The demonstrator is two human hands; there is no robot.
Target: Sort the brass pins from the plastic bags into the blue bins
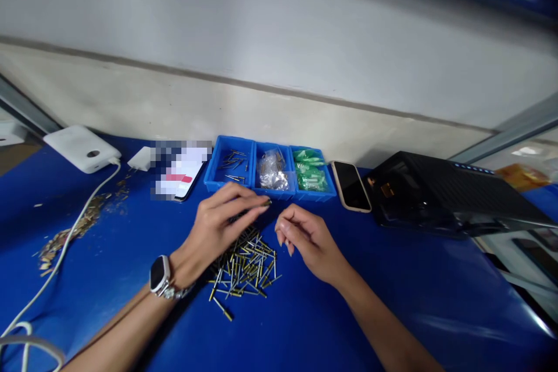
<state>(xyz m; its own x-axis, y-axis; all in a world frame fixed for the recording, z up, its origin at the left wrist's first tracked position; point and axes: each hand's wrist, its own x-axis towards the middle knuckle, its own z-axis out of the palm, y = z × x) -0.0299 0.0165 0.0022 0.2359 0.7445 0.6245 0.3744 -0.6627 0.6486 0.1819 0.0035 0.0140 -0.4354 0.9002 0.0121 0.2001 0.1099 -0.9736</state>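
My left hand (220,226) reaches over a loose pile of brass-coloured metal pins (244,267), its fingertips pinching what looks like a thin pin just in front of a blue divided parts tray (229,142). My right hand (305,238) hangs beside the pile, fingers curled together and nothing visible in them. The tray's left compartment holds several pins, the middle one a clear plastic bag (272,170) of small parts, and the right one green packets (309,170). A smartwatch (159,274) sits on my left wrist.
A blue-covered table (392,290) carries a white power bank (81,148) with a white cable, a scattered patch of brown debris (76,235), and a smartphone (351,186). A second phone (183,171) is partly blurred out. A black device (453,197) stands at the right, a wall behind.
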